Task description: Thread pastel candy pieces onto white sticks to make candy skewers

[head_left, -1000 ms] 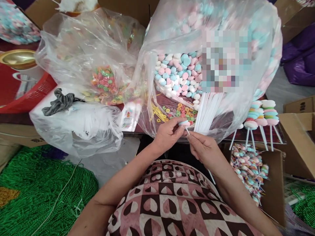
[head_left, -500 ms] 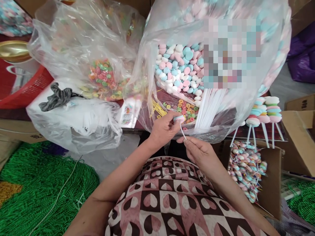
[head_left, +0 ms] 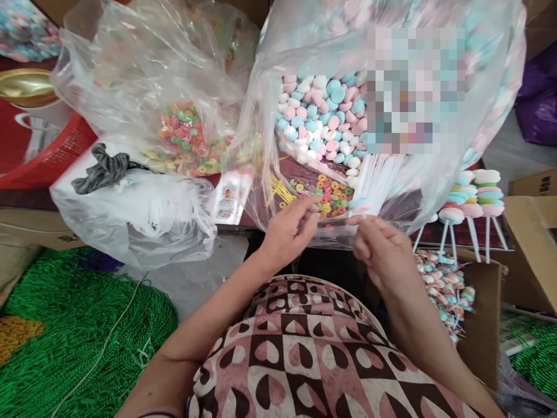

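My right hand (head_left: 383,244) is closed round a marshmallow stick, mostly hidden by the fingers. A blue, white and pink marshmallow (head_left: 360,205) sits at its upper end, just above my knuckles. My left hand (head_left: 289,232) is at the near edge of the loose gummy rings (head_left: 333,194), thumb and forefinger apart, and I see nothing held in it. Beyond the rings lies a heap of pink, white and blue marshmallows (head_left: 324,116) in a big clear bag. White sticks (head_left: 378,180) lie in a bundle right of the rings.
Finished marshmallow skewers (head_left: 489,194) stand at the right table edge, above an open carton (head_left: 478,325) of wrapped ones. Yellow twist ties (head_left: 281,191) lie left of the rings. A bag of white sticks (head_left: 161,217) and a red basket (head_left: 56,154) are to the left.
My left hand has let go of the marshmallow and opened beside the gummy rings. My right hand has moved right and up, carrying the stick with the marshmallow on it.
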Available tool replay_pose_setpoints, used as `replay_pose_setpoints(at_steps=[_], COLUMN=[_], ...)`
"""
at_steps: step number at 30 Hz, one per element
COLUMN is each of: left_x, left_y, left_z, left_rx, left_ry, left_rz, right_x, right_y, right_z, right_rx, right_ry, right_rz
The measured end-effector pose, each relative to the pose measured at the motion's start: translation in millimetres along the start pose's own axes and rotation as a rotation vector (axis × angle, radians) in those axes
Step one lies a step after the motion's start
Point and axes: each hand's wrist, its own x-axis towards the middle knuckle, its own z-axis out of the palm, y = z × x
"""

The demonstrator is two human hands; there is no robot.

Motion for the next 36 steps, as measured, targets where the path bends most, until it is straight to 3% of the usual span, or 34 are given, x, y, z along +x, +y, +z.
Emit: replay_pose_setpoints(at_steps=[3,8,14,18,23,26,32,36], left_x=[-2.4,-15.8,-15.0,1.3,19.7,20.8,16.5,18.4], left_y=[-7.1,-8.0,-3.8,-3.2,-4.4,-8.1,-16.6,-15.6], left_z=[-4.5,2.8,-4.1,-7.6,1.0,2.0,-7.5,-8.6], left_rx=[0.259,0.549,0.483,0.418,0.6,0.53,0.14,0.188], left_ry=[-0.105,-0.272,-0.339,-0.344,-0.425,-0.381,-0.126,-0.2], left_rz=[0.019,0.112,0.086,-0.071,-0.145,-0.151,-0.267,-0.215], right_x=[12.9,23.3,15.1,12.5,13.1,12.5,14.8,16.6], right_y=[-10.0,-0.9,16.9,24.6,25.6,24.5,27.4,28.5], right_z=[-3.5,4.0,0.6,-5.7,-6.1,-5.7,-8.2,-9.3], right_rx=[0.011,-0.246,-0.653,-0.616,-0.591,-0.608,-0.555,-0.541], right_ry=[0.117,0.043,0.044,0.069,0.054,0.058,0.038,0.029], right_rz=[-0.1,-0.169,-0.298,-0.25,-0.216,-0.235,-0.232,-0.246])
